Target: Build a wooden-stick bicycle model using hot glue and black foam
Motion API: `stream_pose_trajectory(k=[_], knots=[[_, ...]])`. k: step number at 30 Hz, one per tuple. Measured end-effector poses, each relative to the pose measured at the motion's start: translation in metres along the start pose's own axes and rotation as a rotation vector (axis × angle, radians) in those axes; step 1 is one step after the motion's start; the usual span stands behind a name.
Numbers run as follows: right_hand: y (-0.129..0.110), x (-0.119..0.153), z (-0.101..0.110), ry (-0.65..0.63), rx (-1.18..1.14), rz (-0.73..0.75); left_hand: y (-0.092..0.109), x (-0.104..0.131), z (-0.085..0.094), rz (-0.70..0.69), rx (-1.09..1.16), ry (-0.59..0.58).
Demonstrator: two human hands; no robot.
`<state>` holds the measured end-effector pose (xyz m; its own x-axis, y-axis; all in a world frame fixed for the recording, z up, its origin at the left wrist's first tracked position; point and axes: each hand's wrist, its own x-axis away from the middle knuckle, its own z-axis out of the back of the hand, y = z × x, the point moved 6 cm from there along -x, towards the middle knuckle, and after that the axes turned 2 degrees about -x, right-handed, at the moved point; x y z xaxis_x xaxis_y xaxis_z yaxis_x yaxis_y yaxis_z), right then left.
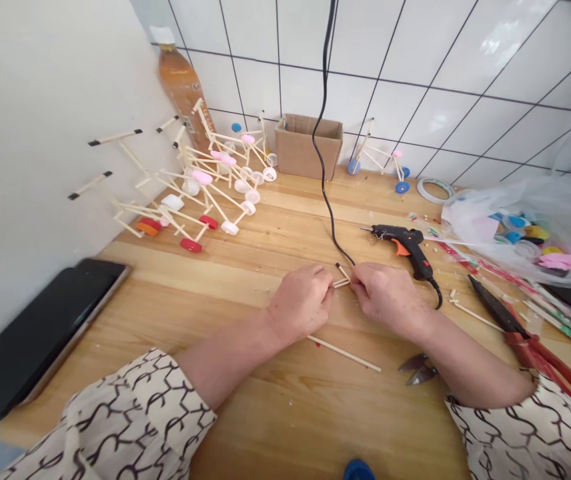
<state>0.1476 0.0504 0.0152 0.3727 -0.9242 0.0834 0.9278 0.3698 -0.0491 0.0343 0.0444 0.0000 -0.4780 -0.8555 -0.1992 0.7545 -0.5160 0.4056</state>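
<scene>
Near the middle of the table, my left hand [302,299] and my right hand [388,297] are closed in pinches close together. Between them a few thin pale wooden sticks [341,283] show, joined at an angle, one with a black tip; both hands grip these sticks, though my fingers hide most of them. A longer loose stick [348,353] lies on the wood just below my left hand. Small snips [419,369] lie under my right forearm, partly hidden. Beyond my right hand rests a black glue gun [401,243] with an orange trigger.
Several stick-built little bicycles [200,180] with bottle-cap wheels stand at the left, before a drink bottle [180,80]. A cardboard box [309,145], another bicycle [380,157], a tape roll [434,191], a bag of caps [530,230], red-handled shears [515,333] and a phone [40,333] surround the work area.
</scene>
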Motion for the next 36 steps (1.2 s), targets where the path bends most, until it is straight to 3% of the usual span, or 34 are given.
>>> stream_pose_trajectory(k=[18,36], knots=[[0.0036,-0.0013,-0.0019,-0.012,-0.019,-0.046,-0.0023,-0.0075,-0.0029,0.019,-0.005,0.024],[0.0029,-0.0012,0.0003,-0.022,-0.041,0.000,0.0026,-0.0057,-0.0031,-0.016,0.029,0.046]])
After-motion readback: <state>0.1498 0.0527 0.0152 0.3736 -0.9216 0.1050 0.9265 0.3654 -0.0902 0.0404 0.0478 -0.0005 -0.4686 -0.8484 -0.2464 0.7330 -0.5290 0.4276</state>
